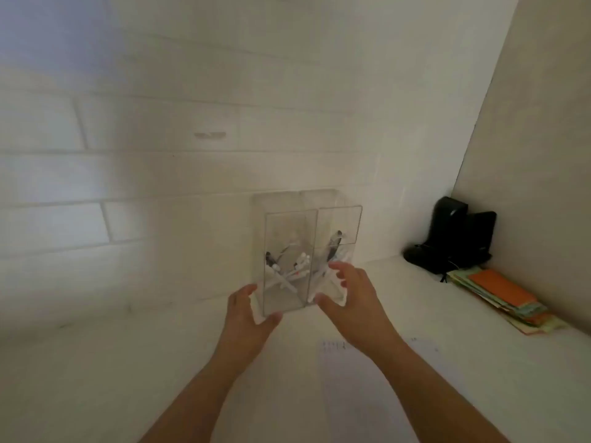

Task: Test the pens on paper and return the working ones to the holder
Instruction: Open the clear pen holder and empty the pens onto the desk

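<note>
Left hand and right hand gripped opposite lower sides of the clear acrylic pen holder, pens inside, above white paper.

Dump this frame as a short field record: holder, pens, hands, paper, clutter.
holder: clear pen holder, several compartments, upright on the white desk by the wall
pens: white and dark pens lying crossed inside the compartments
left hand: left hand grips the holder's lower left corner
right hand: right hand holds its lower right side
paper: white sheet under the forearms, faint marks near its top edge
clutter: black device in the corner; stack of coloured paper beside it
</note>
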A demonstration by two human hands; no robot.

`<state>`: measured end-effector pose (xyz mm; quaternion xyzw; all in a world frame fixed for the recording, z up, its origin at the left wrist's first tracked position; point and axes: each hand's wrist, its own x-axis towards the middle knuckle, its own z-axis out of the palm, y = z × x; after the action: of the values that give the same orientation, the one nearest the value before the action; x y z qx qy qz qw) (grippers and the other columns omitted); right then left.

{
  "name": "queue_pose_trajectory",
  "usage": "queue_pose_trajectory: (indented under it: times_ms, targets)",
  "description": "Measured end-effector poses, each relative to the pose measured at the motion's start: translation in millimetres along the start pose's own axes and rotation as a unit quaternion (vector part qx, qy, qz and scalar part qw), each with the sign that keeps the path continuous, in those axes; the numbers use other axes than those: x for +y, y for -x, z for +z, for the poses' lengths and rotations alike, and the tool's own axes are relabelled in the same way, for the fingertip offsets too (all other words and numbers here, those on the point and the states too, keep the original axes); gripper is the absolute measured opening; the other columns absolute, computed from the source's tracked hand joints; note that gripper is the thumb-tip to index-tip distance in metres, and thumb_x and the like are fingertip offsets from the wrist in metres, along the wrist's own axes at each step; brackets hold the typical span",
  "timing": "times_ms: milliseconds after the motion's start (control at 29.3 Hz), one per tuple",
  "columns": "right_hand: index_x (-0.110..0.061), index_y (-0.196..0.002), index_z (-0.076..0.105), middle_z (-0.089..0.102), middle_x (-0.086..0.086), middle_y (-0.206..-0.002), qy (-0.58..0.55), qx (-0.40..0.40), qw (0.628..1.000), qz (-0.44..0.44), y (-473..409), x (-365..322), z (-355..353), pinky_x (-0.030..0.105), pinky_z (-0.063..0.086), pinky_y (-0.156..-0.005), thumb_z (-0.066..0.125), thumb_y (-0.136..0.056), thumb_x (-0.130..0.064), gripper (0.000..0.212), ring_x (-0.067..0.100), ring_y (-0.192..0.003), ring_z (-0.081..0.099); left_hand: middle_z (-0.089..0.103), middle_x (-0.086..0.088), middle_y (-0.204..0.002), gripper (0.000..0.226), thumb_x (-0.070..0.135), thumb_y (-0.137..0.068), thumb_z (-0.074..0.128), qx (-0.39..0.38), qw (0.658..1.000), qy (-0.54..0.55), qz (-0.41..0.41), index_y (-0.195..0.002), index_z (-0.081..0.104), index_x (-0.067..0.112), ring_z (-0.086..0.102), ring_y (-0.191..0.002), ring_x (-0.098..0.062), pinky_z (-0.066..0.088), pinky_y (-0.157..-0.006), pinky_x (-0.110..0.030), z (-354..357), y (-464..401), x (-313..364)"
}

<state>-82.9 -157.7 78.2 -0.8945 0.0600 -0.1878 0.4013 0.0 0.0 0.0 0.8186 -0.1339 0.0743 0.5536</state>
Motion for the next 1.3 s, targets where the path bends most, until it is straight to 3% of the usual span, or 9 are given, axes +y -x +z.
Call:
queue_pose_trajectory:
  times_ms: [239, 376, 547, 683, 786, 923, 991, 1162, 1298]
  targets:
    - [-0.026, -0.143, 0.023, 0.022, 0.010, -0.147, 0.179, 0.124, 0.970, -0.109, -71, -48, 26, 0.039, 0.023, -0.105, 0.062, -0.075, -0.054, 0.083, 0.028, -0.130, 0.025, 0.031, -0.005, -0.138, 0.098, 0.040, -0.059, 0.082, -0.041, 0.999, 0.016, 0.017, -0.137, 0.027, 0.015, 0.030, -0.130, -0.022, 0.029, -0.107, -0.036, 3, -67, -1]
    - [-0.024, -0.136, 0.038, 0.033, 0.013, -0.144, 0.225, 0.201, 0.949, -0.093, -78, -50, 50, 0.043, 0.031, -0.098, 0.061, -0.064, -0.071, 0.089, 0.032, -0.121, 0.037, 0.031, -0.005, -0.126, 0.114, 0.045, -0.041, 0.082, -0.036, 0.999, 0.025, 0.028, -0.135, 0.027, 0.011, 0.036, -0.118, -0.019, 0.033, -0.102, -0.032, 8, -74, -11]
    - [-0.025, -0.123, 0.044, 0.036, 0.012, -0.137, 0.110, 0.255, 0.954, -0.111, -68, -46, 54, 0.042, 0.042, -0.092, 0.073, -0.060, -0.056, 0.076, 0.028, -0.118, 0.037, 0.027, -0.001, -0.127, 0.120, 0.049, -0.034, 0.075, -0.049, 0.997, 0.051, 0.038, -0.137, 0.018, 0.023, 0.034, -0.121, -0.018, 0.033, -0.100, -0.028, 8, -70, -10]
    - [-0.035, -0.123, 0.041, 0.025, -0.005, -0.139, -0.051, 0.178, 0.973, -0.138, -36, -44, 28, 0.020, 0.032, -0.099, 0.073, -0.056, -0.049, 0.075, 0.010, -0.128, 0.024, 0.034, -0.004, -0.129, 0.107, 0.043, -0.038, 0.078, -0.021, 0.992, 0.096, 0.082, -0.125, 0.018, 0.029, 0.043, -0.111, -0.015, 0.040, -0.089, -0.013, 2, -55, -10]
    - [-0.047, -0.121, 0.040, 0.032, -0.011, -0.137, -0.104, 0.142, 0.975, -0.132, -9, -34, -11, 0.010, 0.031, -0.098, 0.069, -0.056, -0.050, 0.071, 0.005, -0.126, 0.034, 0.037, 0.000, -0.124, 0.098, 0.044, -0.042, 0.073, 0.061, 0.986, 0.036, 0.152, -0.125, 0.025, 0.027, 0.043, -0.113, -0.022, 0.041, -0.098, -0.036, -9, -37, -9]
    - [-0.051, -0.120, 0.038, 0.046, -0.021, -0.122, -0.173, 0.102, 0.976, -0.079, 18, 1, -55, 0.009, 0.041, -0.079, 0.070, -0.076, -0.028, 0.059, -0.010, -0.108, 0.047, 0.037, -0.003, -0.126, 0.092, 0.042, -0.048, 0.065, 0.128, 0.931, -0.173, 0.294, -0.129, 0.029, 0.014, 0.038, -0.119, -0.025, 0.020, -0.107, -0.047, -24, -20, -10]
    - [-0.048, -0.120, 0.039, 0.046, -0.019, -0.124, -0.192, 0.075, 0.978, -0.040, 25, 28, -66, 0.008, 0.041, -0.074, 0.062, -0.085, -0.012, 0.056, -0.004, -0.110, 0.048, 0.038, -0.005, -0.128, 0.083, 0.043, -0.057, 0.059, 0.127, 0.899, -0.247, 0.338, -0.128, 0.032, 0.010, 0.037, -0.122, -0.026, 0.013, -0.108, -0.049, -29, -13, -5]
    - [-0.052, -0.129, 0.031, 0.036, -0.023, -0.133, -0.195, -0.062, 0.978, 0.037, 37, 87, -74, 0.021, 0.046, -0.086, 0.077, -0.070, -0.021, 0.081, 0.005, -0.122, 0.041, 0.040, -0.003, -0.130, 0.071, 0.014, -0.058, 0.067, 0.124, 0.803, -0.384, 0.438, -0.124, 0.039, 0.013, 0.037, -0.124, -0.026, 0.016, -0.107, -0.058, -31, -6, 23]
    - [-0.050, -0.130, 0.028, 0.036, -0.019, -0.132, -0.170, -0.120, 0.976, 0.064, 33, 116, -82, 0.006, 0.046, -0.073, 0.077, -0.068, -0.002, 0.092, -0.001, -0.119, 0.041, 0.040, -0.005, -0.134, 0.045, 0.001, -0.086, 0.043, 0.152, 0.709, -0.458, 0.514, -0.128, 0.039, 0.015, 0.037, -0.127, -0.026, 0.015, -0.108, -0.058, -22, -8, 44]
